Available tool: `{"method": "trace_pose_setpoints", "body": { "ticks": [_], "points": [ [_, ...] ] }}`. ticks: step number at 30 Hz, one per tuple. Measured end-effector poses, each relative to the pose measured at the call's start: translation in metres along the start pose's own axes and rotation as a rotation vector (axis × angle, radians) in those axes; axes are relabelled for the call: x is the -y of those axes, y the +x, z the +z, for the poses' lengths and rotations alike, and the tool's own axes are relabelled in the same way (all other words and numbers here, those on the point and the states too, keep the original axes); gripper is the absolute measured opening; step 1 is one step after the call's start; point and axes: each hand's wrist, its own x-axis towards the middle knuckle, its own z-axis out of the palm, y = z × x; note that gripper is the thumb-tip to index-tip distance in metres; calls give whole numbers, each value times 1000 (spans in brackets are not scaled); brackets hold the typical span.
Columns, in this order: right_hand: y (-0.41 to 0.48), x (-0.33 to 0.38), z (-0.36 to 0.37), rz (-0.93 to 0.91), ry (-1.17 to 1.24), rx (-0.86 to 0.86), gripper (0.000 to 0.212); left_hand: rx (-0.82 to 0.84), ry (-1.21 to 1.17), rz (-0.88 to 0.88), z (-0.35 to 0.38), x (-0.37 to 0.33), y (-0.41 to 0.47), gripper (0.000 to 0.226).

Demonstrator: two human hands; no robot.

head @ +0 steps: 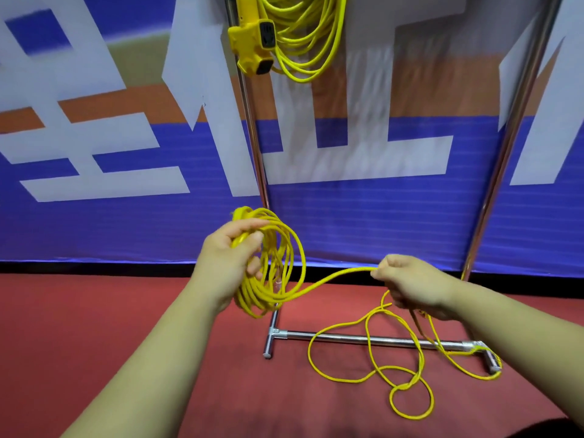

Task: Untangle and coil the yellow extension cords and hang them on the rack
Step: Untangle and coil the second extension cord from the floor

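Observation:
My left hand point(229, 257) grips a coil of yellow extension cord point(278, 279), several loops hanging below the fingers. One strand runs from the coil's bottom to my right hand point(410, 286), which pinches it at the fingertips. Past that hand the loose cord point(379, 371) drops to the red floor in tangled loops, crossing the rack's bottom bar point(363, 338). A second yellow cord point(309, 39), coiled, hangs from the top of the chrome rack with its yellow socket block point(252, 42) at the left.
The rack's left post point(252, 134) and right post point(512, 137) rise in front of a blue, white and orange banner wall point(126, 216). Red carpet point(94, 311) covers the floor. A rack foot point(271, 339) stands just below the coil.

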Motion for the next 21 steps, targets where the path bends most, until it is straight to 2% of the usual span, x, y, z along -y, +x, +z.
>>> {"method": "trace_pose_setpoints", "body": {
  "ticks": [2,7,10,17,21],
  "points": [
    [-7,11,0,-41,64,-43,11,104,94,-5,14,6,-5,27],
    [-35,36,-3,-257,-112,-44,11,266,151,-99,47,17,-15,31],
    [-45,47,-2,-364,-129,-52,8,352,156,-122,65,18,-21,29],
    [-51,49,-7,-441,-14,-97,8,444,160,-155,95,12,-29,26],
    [-51,48,-14,-488,29,-63,8,453,179,-145,107,11,-32,12]
  ]
}}
